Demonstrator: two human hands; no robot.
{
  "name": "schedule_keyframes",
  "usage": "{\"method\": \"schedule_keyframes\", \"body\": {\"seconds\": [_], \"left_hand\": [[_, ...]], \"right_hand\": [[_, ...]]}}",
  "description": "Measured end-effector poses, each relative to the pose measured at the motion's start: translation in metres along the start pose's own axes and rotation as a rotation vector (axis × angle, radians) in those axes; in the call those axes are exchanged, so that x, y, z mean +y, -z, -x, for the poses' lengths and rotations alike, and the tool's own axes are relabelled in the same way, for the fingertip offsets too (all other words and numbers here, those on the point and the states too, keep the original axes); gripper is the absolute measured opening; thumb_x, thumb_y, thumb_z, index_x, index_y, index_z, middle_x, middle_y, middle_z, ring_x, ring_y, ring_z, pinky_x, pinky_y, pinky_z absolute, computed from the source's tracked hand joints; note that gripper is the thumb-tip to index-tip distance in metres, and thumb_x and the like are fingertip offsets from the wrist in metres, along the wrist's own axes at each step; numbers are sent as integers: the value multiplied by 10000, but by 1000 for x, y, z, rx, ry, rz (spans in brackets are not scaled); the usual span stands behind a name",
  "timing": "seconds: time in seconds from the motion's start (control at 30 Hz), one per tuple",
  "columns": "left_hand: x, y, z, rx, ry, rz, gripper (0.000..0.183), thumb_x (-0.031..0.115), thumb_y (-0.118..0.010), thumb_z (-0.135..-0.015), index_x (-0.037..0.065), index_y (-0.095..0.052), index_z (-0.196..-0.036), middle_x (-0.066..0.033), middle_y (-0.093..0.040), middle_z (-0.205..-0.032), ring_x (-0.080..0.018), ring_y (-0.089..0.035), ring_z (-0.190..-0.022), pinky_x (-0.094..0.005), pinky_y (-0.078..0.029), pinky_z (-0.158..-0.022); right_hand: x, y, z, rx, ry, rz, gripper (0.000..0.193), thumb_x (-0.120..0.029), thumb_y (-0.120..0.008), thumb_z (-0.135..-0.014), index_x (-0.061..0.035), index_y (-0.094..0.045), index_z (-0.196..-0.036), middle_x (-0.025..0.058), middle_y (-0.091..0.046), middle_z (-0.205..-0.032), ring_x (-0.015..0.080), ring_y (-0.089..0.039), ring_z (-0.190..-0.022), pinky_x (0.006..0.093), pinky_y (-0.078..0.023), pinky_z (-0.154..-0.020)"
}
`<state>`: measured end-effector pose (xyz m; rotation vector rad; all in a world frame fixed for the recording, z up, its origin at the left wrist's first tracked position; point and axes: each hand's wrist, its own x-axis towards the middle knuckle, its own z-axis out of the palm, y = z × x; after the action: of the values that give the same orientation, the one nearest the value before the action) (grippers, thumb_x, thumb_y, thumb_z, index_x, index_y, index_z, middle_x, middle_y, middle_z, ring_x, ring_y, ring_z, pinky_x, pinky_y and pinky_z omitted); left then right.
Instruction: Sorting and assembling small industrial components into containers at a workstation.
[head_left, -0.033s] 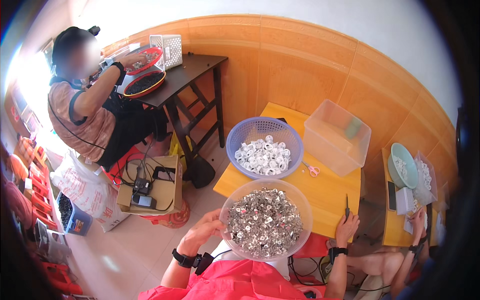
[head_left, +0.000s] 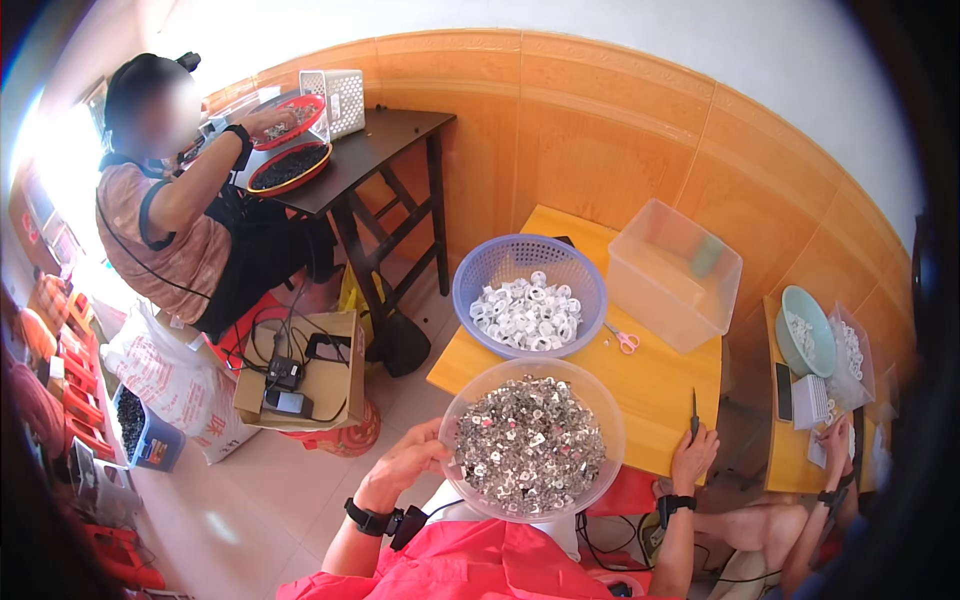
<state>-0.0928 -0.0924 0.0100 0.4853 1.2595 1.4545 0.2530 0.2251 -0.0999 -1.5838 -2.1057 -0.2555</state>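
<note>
My left hand [head_left: 412,462] is closed on the left rim of a round clear plastic bowl [head_left: 616,432]. Small silvery metal parts [head_left: 530,445] fill the bowl, which is over my lap at the table's near edge. At the table's right front corner, my right hand [head_left: 694,458] has its fingers round the dark handle of a thin screwdriver [head_left: 694,415], its shaft pointing away from me. Just beyond the clear bowl stands a purple-blue colander [head_left: 580,260] with white ring-shaped plastic parts [head_left: 528,312] in it. Pink-handled scissors [head_left: 626,342] lie to its right.
A clear rectangular bin [head_left: 665,275] stands at the back of the yellow table [head_left: 470,368]. To the right, another person's hand [head_left: 836,440] is at a second table. A person [head_left: 165,220] sits far left at a dark table [head_left: 395,135]. An open carton [head_left: 300,375] is left.
</note>
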Motion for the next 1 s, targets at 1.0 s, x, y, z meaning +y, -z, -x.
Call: {"method": "schedule_keyframes", "body": {"seconds": [1.0], "left_hand": [[18, 28, 19, 225, -175, 180, 491, -27, -488, -727, -71, -405, -1209, -94, -564, -911, -181, -600, -637, -336, -545, -606]], "right_hand": [[-1, 2, -1, -18, -9, -17, 296, -173, -537, -835, -24, -527, -1090, 159, -451, -962, 334, -460, -895, 428, -396, -722]]}}
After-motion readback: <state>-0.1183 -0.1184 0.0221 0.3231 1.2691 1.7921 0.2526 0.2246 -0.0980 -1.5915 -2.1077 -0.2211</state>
